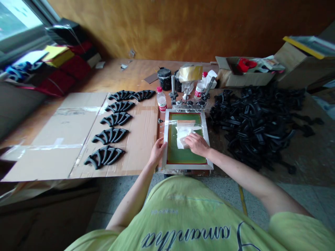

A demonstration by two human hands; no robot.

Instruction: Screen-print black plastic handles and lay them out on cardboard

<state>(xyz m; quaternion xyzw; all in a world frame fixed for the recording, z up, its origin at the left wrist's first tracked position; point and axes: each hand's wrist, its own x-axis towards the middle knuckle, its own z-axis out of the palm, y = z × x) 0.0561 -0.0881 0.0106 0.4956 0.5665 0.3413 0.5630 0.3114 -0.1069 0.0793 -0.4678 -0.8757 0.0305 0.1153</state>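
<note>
A silkscreen frame (209,153) with a metal rim and green mesh lies in front of me at the table's front edge. My left hand (158,150) grips its left rim, with the fingers partly hidden. Over the mesh, my right hand (197,144) is closed on a crumpled white wipe (181,134), which looks like tissue or cloth. Just beyond the wipe, a wooden strip (186,123) rests across the upper mesh, with clear tape near it. Metal clamps (187,105) stand along the frame's far end.
Several rows of curved black parts (110,136) lie on flattened cardboard (141,139) to the left. A big heap of black parts (251,122) fills the right. Behind the frame are a red-capped bottle (161,101), a black jar (164,79) and an open carton (246,80).
</note>
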